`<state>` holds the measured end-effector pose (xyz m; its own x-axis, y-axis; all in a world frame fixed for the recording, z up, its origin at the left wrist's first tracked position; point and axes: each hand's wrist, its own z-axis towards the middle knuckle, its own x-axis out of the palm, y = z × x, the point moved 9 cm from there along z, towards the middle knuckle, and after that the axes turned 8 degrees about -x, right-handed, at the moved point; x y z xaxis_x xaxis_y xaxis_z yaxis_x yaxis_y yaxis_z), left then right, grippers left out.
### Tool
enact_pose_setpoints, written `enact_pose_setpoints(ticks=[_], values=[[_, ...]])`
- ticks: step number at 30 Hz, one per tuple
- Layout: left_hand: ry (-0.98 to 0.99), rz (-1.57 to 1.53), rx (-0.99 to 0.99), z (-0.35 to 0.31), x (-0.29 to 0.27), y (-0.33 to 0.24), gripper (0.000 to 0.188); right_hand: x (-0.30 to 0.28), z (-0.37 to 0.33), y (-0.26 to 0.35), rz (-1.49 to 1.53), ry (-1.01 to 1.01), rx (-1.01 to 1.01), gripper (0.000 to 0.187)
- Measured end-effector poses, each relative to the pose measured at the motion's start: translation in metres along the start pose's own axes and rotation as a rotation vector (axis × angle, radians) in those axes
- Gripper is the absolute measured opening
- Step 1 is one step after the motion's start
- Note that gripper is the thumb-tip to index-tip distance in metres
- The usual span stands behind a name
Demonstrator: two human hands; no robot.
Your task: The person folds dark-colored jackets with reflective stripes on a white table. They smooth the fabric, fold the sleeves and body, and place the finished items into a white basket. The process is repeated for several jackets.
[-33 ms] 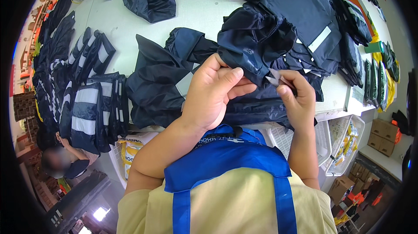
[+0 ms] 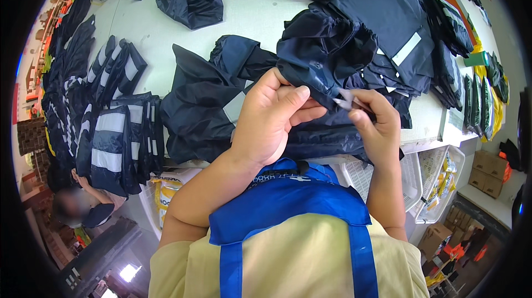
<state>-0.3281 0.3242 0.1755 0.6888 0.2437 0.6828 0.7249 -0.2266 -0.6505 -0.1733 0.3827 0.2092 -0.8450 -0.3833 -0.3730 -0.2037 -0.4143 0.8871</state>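
My left hand [image 2: 269, 115] is closed, thumb over fingers, on the edge of a dark navy garment [image 2: 321, 37]. The held part is bunched fabric with a gathered edge, raised above the table. My right hand [image 2: 382, 123] grips small thread snips [image 2: 344, 100], their pointed metal blades apart and directed left at the fabric beside my left fingertips. Whether the blades touch the cloth or a thread, I cannot tell. More dark cloth [image 2: 194, 87] with a pale strip lies beneath and left of my left hand. Its join with the held garment is hidden.
Folded dark garments with silvery bands [image 2: 111, 143] are stacked at left. Flat dark pieces [image 2: 382, 9] lie at the far right of the white table [image 2: 252, 12]. White baskets [image 2: 429, 187] stand below the near edge. Another person [image 2: 91, 204] is at lower left.
The snips have shifted slightly left, and their blades now spread wider toward the fabric. My right fingers have moved a little with them. My left hand and the garment stay in place.
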Motion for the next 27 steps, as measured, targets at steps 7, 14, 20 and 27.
enact_pose_setpoints(ticks=[7, 14, 20, 27], values=[[-0.006, 0.053, 0.013, -0.001, 0.003, 0.0, 0.015, 0.002, 0.006, 0.01, -0.161, 0.066, -0.015, 0.035], [0.001, 0.06, 0.021, -0.002, 0.002, 0.002, 0.015, 0.004, 0.009, 0.025, -0.219, 0.037, -0.087, 0.028], [-0.01, 0.051, 0.008, -0.003, 0.001, 0.002, 0.016, 0.004, 0.006, 0.014, -0.125, -0.005, -0.038, 0.018], [0.141, -0.139, 0.024, -0.002, 0.001, 0.005, 0.018, -0.005, -0.008, -0.045, 0.971, -0.401, 0.067, 0.035]])
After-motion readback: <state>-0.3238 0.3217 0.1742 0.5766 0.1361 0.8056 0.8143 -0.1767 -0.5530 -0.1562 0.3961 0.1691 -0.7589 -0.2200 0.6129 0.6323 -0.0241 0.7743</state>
